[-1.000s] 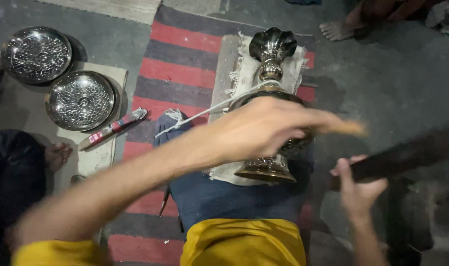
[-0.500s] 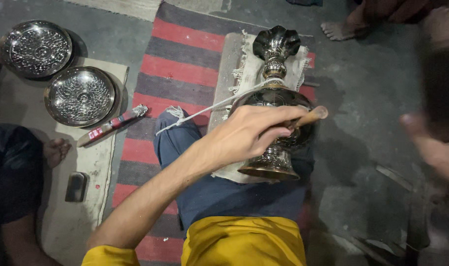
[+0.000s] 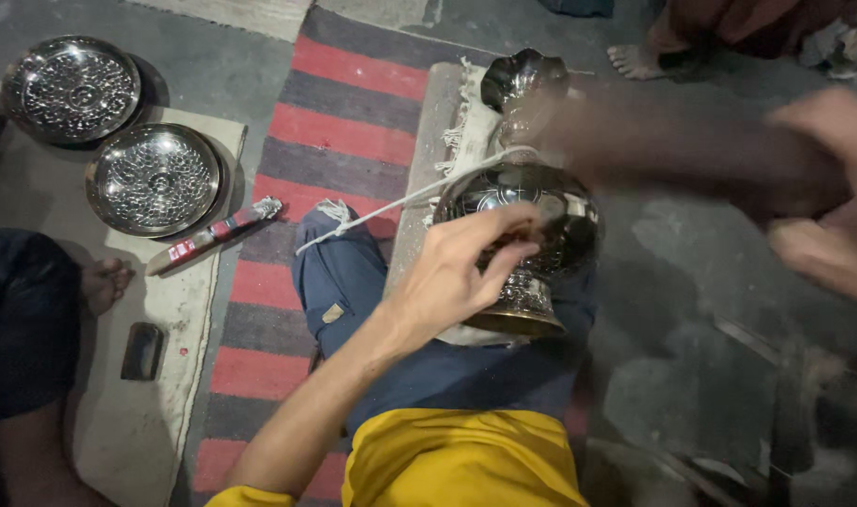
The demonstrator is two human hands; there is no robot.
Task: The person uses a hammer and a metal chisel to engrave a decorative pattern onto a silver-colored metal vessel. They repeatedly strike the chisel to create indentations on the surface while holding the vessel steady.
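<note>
We are steadying the vase (image 3: 527,225) lying along our lap with our left hand (image 3: 456,272), fingers spread, while our blurred right hand (image 3: 827,202) is gripping a dark tool to its right.

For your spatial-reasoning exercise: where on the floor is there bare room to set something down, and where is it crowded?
Bare grey floor lies right of the metal vase; striped rug is free between the two engraved plates and the vase. It is crowded on the lap, where the left hand touches the vase.
</note>
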